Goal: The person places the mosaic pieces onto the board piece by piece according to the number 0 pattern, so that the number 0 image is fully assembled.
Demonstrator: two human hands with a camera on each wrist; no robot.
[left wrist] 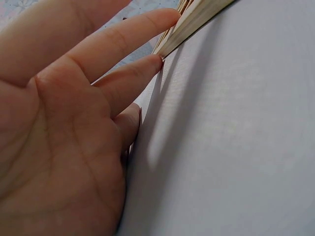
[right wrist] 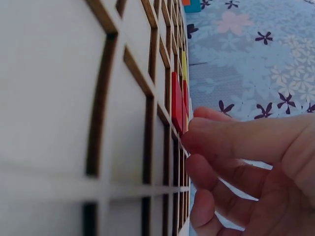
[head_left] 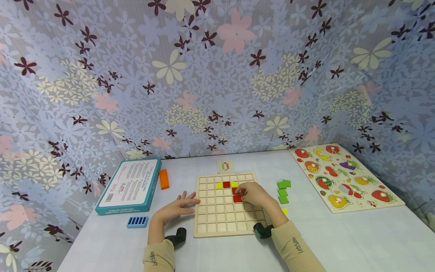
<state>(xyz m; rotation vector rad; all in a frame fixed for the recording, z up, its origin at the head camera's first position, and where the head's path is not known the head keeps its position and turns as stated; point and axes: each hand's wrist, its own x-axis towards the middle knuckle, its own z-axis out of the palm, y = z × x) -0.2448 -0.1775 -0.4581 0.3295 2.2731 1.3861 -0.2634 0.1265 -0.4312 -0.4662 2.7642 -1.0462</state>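
A wooden grid board lies flat on the table. My left hand has its fingers spread, fingertips against the board's left edge; in the left wrist view its palm shows, and two fingertips meet the board's side. Over the board's upper right part, my right hand pinches a red square tile at its right side, with the fingers covering part of it. Just below sits another red tile in its cell. Above, a red tile lies between two yellow rounded pieces.
Behind the board is a small pattern card. Several green tiles and a yellow piece lie right of it. A fruit puzzle is far right. Leftward are a teal box, an orange block and a blue slotted piece.
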